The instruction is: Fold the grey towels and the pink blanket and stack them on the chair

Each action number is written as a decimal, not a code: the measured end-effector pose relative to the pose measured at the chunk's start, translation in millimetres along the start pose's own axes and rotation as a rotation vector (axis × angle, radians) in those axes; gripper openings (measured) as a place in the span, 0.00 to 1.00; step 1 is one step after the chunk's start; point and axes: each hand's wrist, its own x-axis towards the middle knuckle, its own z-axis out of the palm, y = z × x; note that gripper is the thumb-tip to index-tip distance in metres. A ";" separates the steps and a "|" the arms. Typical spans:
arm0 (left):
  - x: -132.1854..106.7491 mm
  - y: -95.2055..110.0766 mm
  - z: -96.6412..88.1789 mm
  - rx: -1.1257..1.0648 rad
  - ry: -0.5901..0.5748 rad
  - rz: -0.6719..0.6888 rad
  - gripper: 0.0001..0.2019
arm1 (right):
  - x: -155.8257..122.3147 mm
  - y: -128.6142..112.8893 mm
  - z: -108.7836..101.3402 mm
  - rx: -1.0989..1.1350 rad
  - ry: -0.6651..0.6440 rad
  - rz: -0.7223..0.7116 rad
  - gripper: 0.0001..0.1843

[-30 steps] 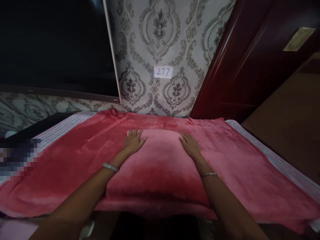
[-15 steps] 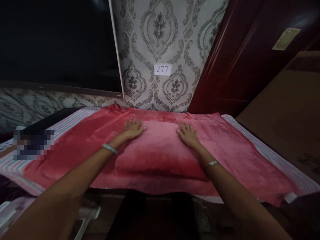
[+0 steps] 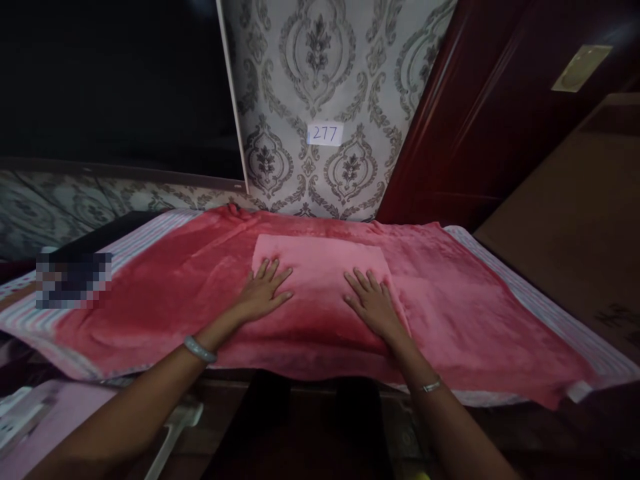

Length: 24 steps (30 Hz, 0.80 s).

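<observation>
A folded pink cloth lies in the middle of a larger red plush blanket spread over a striped surface. My left hand rests flat on the folded cloth's left part, fingers spread. On its right part my right hand lies flat too, fingers apart. Both palms press down on the fabric and neither hand holds anything. I wear a bracelet on each wrist.
A patterned wall with a paper label "277" stands behind. A dark screen fills the upper left, a dark red wooden door the right. The striped sheet's edge shows on the right. A white plastic object sits low at the left.
Both hands have slid back toward me across the folded cloth, from its far edge to its middle. The cloth's far corners now show flat.
</observation>
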 end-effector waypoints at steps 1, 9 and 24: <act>1.2 -0.4 -1.3 -0.006 -0.003 0.000 0.35 | 1.0 -0.6 -1.2 0.004 -0.007 0.003 0.31; -17.2 6.7 -22.1 0.027 0.013 0.044 0.33 | -13.6 5.8 -21.0 -0.009 -0.070 -0.033 0.30; -94.5 -7.9 12.3 0.174 0.227 0.327 0.38 | -102.4 42.0 9.1 0.069 0.228 -0.248 0.44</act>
